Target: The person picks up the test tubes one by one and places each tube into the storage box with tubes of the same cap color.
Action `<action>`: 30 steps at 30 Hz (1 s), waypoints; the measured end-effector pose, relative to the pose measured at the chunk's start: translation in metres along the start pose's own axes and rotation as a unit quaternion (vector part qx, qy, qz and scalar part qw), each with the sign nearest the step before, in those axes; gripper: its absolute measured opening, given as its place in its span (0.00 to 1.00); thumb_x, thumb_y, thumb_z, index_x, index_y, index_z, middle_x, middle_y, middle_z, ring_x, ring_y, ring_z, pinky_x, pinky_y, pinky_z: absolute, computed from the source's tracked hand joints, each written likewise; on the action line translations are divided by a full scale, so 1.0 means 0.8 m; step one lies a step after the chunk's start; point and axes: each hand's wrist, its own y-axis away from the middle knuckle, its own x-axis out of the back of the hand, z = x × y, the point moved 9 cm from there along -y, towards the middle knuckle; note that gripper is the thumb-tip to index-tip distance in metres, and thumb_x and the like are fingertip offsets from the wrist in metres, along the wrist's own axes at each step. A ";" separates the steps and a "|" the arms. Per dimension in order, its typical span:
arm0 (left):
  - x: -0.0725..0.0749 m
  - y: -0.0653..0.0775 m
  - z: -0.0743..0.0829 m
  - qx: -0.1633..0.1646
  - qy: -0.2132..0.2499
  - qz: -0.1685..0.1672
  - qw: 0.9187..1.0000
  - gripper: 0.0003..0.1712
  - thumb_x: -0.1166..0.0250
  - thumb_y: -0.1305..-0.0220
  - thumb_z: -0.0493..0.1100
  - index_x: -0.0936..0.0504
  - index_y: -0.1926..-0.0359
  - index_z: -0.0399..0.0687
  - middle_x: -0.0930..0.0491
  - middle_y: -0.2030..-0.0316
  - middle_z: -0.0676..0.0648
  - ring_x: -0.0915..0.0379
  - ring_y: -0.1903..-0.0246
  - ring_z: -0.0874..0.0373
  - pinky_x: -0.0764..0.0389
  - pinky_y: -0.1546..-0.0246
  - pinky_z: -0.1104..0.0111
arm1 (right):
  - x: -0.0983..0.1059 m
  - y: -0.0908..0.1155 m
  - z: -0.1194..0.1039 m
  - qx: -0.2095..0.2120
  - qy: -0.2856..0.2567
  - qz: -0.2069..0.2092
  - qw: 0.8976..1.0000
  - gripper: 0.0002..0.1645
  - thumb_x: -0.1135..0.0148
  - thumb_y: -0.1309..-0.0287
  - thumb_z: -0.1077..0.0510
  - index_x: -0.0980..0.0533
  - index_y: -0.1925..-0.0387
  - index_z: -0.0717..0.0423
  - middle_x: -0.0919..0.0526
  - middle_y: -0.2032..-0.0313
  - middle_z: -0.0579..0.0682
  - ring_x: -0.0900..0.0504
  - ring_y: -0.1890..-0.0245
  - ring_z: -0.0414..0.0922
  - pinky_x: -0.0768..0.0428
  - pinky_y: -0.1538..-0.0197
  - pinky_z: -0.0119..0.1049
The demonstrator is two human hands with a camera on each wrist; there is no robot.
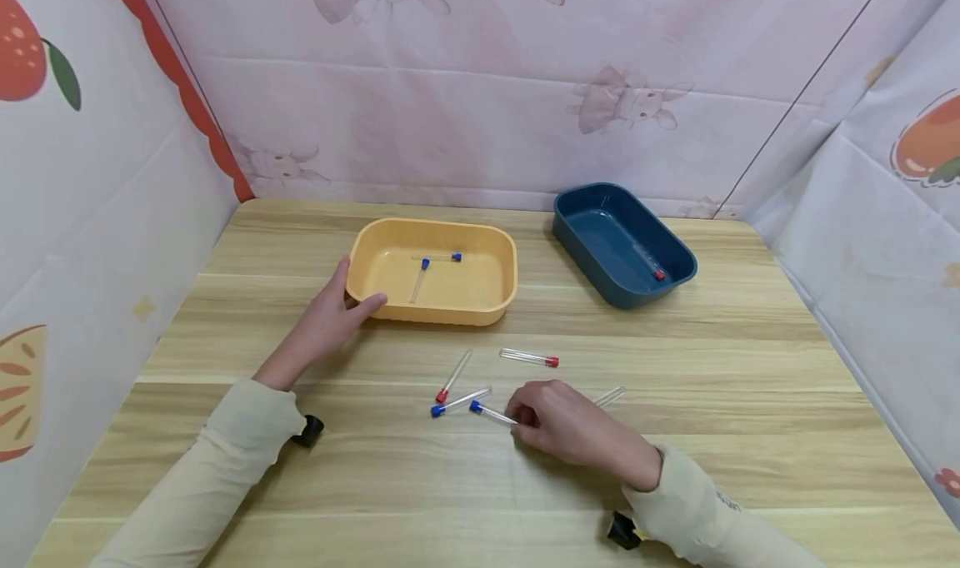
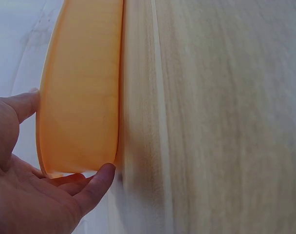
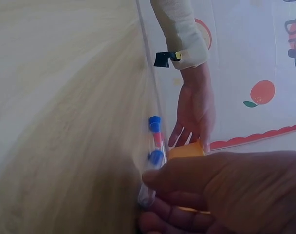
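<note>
My left hand (image 1: 330,314) grips the left end of a yellow plastic basin (image 1: 431,314), thumb at its front rim and fingers along its side. Two blue-capped test tubes (image 1: 419,281) lie inside it. Over the table, my right hand (image 1: 566,422) pinches a clear test tube with a blue cap (image 1: 491,413) between thumb and fingers, the cap pointing left. Beside it lie another blue-capped tube (image 1: 463,401) and a red-capped tube (image 1: 454,375), their capped ends close together. A further red-capped tube (image 1: 528,357) lies behind the right hand.
At the back right stands a dark blue basin (image 1: 626,293) with a red-capped tube (image 1: 657,273) in it. A clear tube (image 1: 611,396) shows partly behind my right hand. Patterned cloth walls (image 1: 480,135) enclose the wooden table (image 1: 405,485) at the back and sides.
</note>
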 end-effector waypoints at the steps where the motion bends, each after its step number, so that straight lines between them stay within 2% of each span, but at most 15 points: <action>1: 0.000 0.000 0.000 0.000 -0.001 0.000 1.000 0.56 0.42 0.22 0.59 0.71 0.17 0.45 0.58 0.19 0.35 0.55 0.22 0.40 0.46 0.25 0.47 | 0.001 0.000 0.000 -0.003 0.002 0.002 1.000 0.06 0.29 0.39 0.63 0.15 0.59 0.56 0.22 0.72 0.38 0.26 0.72 0.35 0.24 0.68 0.29; 10: 0.000 -0.002 -0.001 -0.007 -0.003 -0.001 1.000 0.55 0.42 0.22 0.56 0.72 0.18 0.43 0.59 0.19 0.35 0.55 0.22 0.40 0.46 0.25 0.46 | 0.003 0.001 0.005 -0.067 -0.012 0.008 0.998 0.04 0.30 0.38 0.63 0.16 0.61 0.57 0.24 0.76 0.39 0.27 0.76 0.37 0.26 0.72 0.31; 17: 0.000 -0.001 -0.002 -0.007 -0.009 0.002 1.000 0.55 0.42 0.22 0.57 0.71 0.18 0.42 0.59 0.19 0.34 0.55 0.22 0.39 0.47 0.25 0.46 | 0.002 -0.002 0.011 -0.112 -0.034 0.010 0.993 0.08 0.29 0.37 0.61 0.16 0.58 0.60 0.19 0.74 0.42 0.26 0.79 0.39 0.27 0.76 0.30; 26: -0.001 -0.002 -0.001 -0.021 0.000 0.000 1.000 0.55 0.42 0.22 0.56 0.71 0.18 0.43 0.57 0.20 0.34 0.53 0.23 0.39 0.44 0.26 0.47 | -0.003 -0.005 0.020 -0.147 -0.082 0.002 0.986 0.19 0.26 0.38 0.58 0.18 0.49 0.64 0.16 0.73 0.46 0.24 0.79 0.40 0.30 0.78 0.30; 30: -0.002 -0.002 -0.002 -0.028 0.004 -0.002 1.000 0.55 0.42 0.22 0.56 0.71 0.18 0.44 0.56 0.20 0.34 0.52 0.23 0.39 0.42 0.27 0.46 | 0.003 -0.006 0.021 -0.134 -0.079 0.013 0.988 0.24 0.23 0.41 0.57 0.19 0.46 0.64 0.19 0.74 0.44 0.25 0.77 0.40 0.28 0.75 0.31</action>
